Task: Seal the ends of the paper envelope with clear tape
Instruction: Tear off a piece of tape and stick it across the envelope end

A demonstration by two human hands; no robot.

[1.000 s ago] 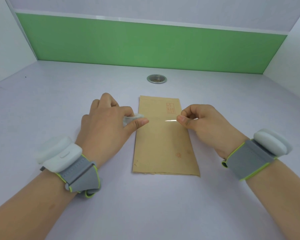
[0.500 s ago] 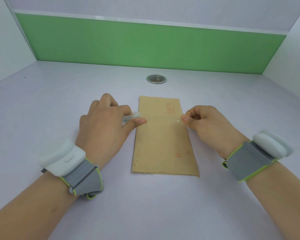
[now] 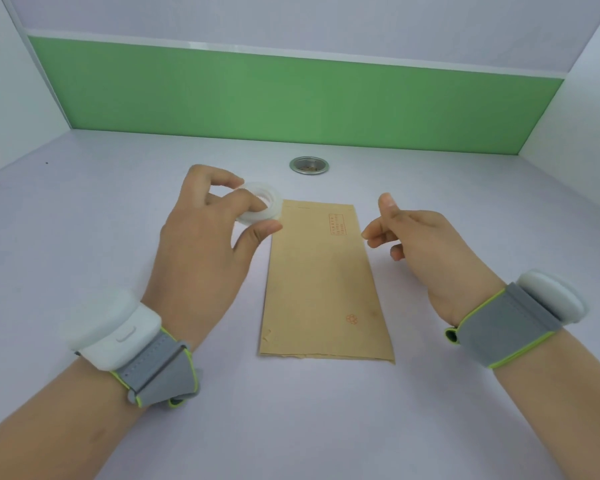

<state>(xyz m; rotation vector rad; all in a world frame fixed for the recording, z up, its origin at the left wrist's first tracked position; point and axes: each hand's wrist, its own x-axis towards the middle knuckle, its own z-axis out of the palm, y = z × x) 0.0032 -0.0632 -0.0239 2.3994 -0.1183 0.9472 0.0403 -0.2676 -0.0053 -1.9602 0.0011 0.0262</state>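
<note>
A brown paper envelope (image 3: 323,282) lies flat on the pale desk, its long side running away from me and red print near its far right corner. My left hand (image 3: 201,258) holds a roll of clear tape (image 3: 261,206) between thumb and fingers, lifted just over the envelope's far left corner. My right hand (image 3: 426,251) hovers beside the envelope's right edge with the thumb raised and the fingers loosely curled and apart. I see no tape strip between the hands or in the right hand.
A round metal grommet (image 3: 309,165) sits in the desk beyond the envelope. A green back panel (image 3: 291,98) and white side walls enclose the desk. Both wrists carry grey straps with white devices.
The stretched strip pinched by my right hand over the envelope is gone from view. My right fingers have parted. My left hand has lifted and tilted the roll toward the far left corner.
</note>
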